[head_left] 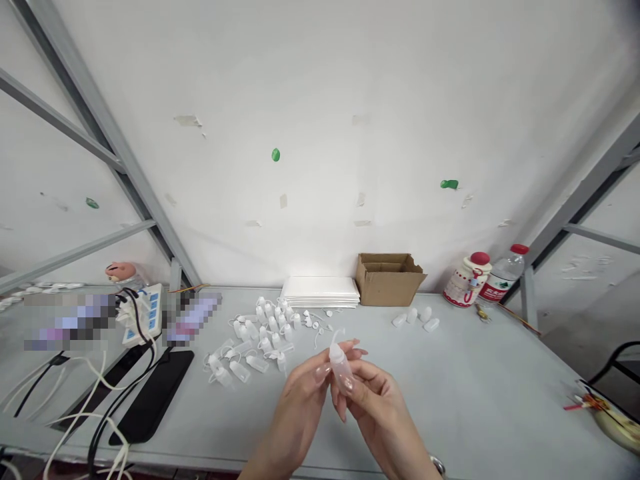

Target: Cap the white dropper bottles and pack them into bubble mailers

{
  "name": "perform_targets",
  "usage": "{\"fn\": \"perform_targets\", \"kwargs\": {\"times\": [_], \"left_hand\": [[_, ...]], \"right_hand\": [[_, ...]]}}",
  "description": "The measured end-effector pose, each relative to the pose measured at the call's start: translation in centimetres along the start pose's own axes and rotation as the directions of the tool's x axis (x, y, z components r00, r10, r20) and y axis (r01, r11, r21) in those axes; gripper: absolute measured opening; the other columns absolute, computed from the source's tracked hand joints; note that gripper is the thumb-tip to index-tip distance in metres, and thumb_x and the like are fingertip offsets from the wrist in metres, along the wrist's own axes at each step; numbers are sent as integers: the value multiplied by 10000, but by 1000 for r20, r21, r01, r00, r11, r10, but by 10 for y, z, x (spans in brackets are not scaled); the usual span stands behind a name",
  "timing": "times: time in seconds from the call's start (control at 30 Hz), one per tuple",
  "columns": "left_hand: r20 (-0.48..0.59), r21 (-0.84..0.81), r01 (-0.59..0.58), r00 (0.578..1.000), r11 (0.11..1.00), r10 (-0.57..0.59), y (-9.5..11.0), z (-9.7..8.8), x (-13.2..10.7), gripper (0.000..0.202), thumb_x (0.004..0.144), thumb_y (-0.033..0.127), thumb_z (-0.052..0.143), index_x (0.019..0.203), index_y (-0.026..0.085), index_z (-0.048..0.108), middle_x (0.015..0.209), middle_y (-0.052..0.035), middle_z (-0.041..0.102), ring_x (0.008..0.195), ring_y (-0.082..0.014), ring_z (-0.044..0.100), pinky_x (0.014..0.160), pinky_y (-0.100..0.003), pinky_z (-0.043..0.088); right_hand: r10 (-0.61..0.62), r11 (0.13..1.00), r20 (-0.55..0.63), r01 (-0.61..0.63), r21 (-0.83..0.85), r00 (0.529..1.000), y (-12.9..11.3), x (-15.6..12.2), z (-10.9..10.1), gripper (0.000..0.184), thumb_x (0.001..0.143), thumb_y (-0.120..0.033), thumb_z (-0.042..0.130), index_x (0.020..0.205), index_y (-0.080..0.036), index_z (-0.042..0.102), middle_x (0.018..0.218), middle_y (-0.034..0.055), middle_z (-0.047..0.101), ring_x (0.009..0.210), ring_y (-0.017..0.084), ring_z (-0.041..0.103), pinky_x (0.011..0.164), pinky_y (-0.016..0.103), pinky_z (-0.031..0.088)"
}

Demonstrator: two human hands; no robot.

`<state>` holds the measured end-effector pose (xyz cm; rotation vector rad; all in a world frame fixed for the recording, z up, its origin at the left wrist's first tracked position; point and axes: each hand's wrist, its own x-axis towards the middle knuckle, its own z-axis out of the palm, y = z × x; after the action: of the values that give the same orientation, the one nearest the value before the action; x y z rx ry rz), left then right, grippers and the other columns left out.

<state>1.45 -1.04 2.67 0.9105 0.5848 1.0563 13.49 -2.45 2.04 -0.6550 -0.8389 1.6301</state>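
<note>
Pinching sm. translucent bottle (341,371), L hand (306,395) + R hand (376,404) fingers (364,396) closed on it | loc: above near-ctr table (480,393), right of other bottles (273,325) | risk: prob. soft sides, may dent/slip if squeezed unevenly

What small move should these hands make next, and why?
Perhaps the right hand should fold the thin strap down onto the bottle while the left hand steadies it: the strap sticks up, and both hands hold the bottle.
</note>
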Motion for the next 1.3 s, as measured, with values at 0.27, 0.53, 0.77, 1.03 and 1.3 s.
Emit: {"fn": "perform_targets", "kwargs": {"times": [0.27,0.53,0.77,1.03,1.3], "left_hand": [[-131,9,6,991,1000,-5,0,7,1,296,770,378,595,932,157,706,1050,-121,670,906,-226,577,645,-267,383],[-130,31,-8,991,999,12,-2,11,0,284,747,358,595,907,157,716,1066,-122,677,1157,-309,502,873,-360,413],[-237,164,-125,958,979,162,-10,12,0,248,733,351,684,920,193,726,1161,-100,643,1191,-305,479,999,-392,366],[-51,237,-99,992,967,114,1,-3,4,212,790,346,627,914,215,738,1272,-103,566,1307,-318,352,923,-361,425],[-13,-40,0,1000,999,-1,-1,4,-2,328,819,324,529,1057,172,695,1240,-104,609,1297,-309,369,1065,-406,276]], "right_hand": [[-165,942,-157,108,-317,974,12,-4,-4,228,705,-366,739,847,-189,725,734,37,649,626,137,546,636,278,491],[-326,880,-249,196,-432,912,18,-10,0,221,714,-381,725,846,-203,728,815,68,687,745,197,614,686,309,525],[-544,719,-115,391,-574,832,25,-7,-16,196,756,-269,703,949,-234,704,926,87,680,908,212,610,811,331,513],[-123,918,-29,103,-383,992,0,-7,-10,250,756,-355,691,963,-215,702,927,71,687,834,199,628,756,325,526],[-253,824,-118,150,-546,960,9,-6,-11,172,738,-338,700,820,-196,647,814,41,671,788,180,610,730,273,499]]}}
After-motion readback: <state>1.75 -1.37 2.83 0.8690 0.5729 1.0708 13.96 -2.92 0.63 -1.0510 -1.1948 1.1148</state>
